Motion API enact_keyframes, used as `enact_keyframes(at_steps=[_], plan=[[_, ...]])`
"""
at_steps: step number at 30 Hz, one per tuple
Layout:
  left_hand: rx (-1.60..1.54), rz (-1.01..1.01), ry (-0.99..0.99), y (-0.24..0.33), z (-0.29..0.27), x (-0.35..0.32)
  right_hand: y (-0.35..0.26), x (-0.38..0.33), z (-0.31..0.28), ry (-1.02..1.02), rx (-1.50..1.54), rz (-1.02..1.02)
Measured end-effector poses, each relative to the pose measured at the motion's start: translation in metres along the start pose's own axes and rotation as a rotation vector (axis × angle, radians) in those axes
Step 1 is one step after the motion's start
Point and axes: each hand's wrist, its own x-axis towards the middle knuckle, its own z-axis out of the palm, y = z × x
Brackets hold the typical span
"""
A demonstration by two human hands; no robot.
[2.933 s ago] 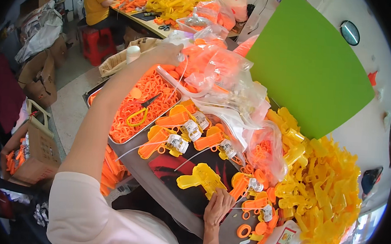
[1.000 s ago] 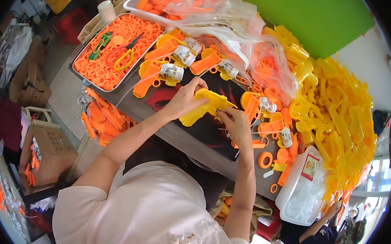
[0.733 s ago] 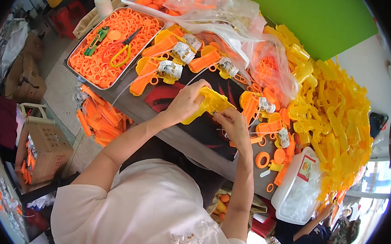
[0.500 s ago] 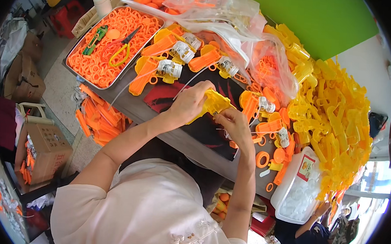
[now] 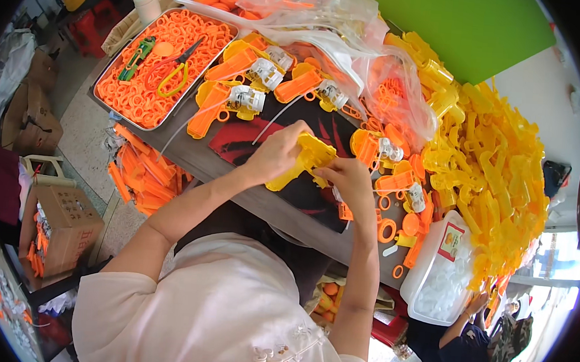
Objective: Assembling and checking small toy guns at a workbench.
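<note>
My left hand (image 5: 278,154) is closed on the left side of a yellow plastic shell (image 5: 313,153), holding it above the table. At the shell's right end, the thumb and fingers of my right hand (image 5: 351,185) are pinched together against its edge. Whether a small part sits between those fingertips is too hidden to make out. Beyond my left hand lie several orange-and-yellow plastic assemblies (image 5: 209,111) with white printed cylinders (image 5: 246,98) and thin pale straps. More such assemblies (image 5: 366,146) lie close to my right hand.
A metal tray (image 5: 151,128) of orange rings holds scissors (image 5: 174,72) and a green tool (image 5: 136,59). Yellow shells (image 5: 492,175) are heaped at right, beside a white tub (image 5: 433,302) of clear parts. Plastic bags (image 5: 404,88) stand behind. A co-worker (image 5: 453,350) sits at lower right.
The yellow shell has turned in my hands and now shows more of its hollow, notched side. My right fingers have shifted slightly along its right end. The whole view has moved a little.
</note>
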Motion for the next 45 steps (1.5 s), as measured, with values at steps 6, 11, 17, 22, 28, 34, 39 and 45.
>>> enact_keyframes(at_steps=[6,11,17,22,28,34,39,45], plan=[[0.657,0.201,0.285,0.02,0.001,-0.006,-0.013,0.013,0.013,0.098,-0.255,0.001],[0.475,0.176,0.168,0.006,0.017,-0.027,-0.012,-0.001,0.016,0.249,-0.124,-0.121],[0.483,0.18,0.175,0.015,0.02,-0.017,0.007,-0.059,-0.021,0.483,-0.179,-0.148],[0.646,0.177,0.206,0.018,0.033,-0.014,0.04,-0.111,-0.022,0.347,-0.3,-0.042],[0.519,0.246,0.215,0.02,0.018,-0.017,0.063,-0.12,0.0,0.376,-0.408,-0.082],[0.328,0.295,0.156,0.03,0.013,-0.03,0.035,-0.125,-0.013,0.42,0.12,-0.146],[0.27,0.242,0.106,0.035,0.01,-0.046,0.012,-0.091,0.005,0.486,0.563,0.066],[-0.369,-0.412,-0.12,0.052,0.0,-0.042,-0.021,-0.075,0.066,0.456,0.25,-0.132]])
